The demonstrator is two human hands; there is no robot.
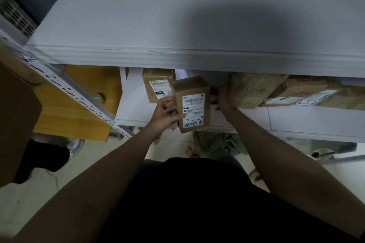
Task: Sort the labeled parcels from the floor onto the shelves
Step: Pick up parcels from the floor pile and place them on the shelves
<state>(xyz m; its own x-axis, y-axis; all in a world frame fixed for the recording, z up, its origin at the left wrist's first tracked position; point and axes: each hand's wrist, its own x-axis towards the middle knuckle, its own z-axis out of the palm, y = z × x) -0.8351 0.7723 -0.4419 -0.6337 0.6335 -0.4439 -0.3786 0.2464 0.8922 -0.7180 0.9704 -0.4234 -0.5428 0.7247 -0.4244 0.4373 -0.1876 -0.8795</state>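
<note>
My left hand [165, 113] grips a small brown parcel [192, 92] marked 3-3-3 on its white label, held upright at the front edge of the lower shelf [296, 118]. Just behind it stands a similar brown parcel [158, 85] with a label. My right hand [225, 97] rests flat against the left side of a larger brown parcel [254, 90] marked 3-4, which lies on the same shelf. The fingers of the right hand reach into the shadow under the upper shelf [177, 16] and are partly hidden.
More labeled cartons [316, 92] lie to the right on the lower shelf. A yellow box [87, 100] sits behind the perforated white upright [83, 96] at left. A big brown carton [15, 116] fills the left edge. Crumpled wrapping [217, 144] lies on the floor.
</note>
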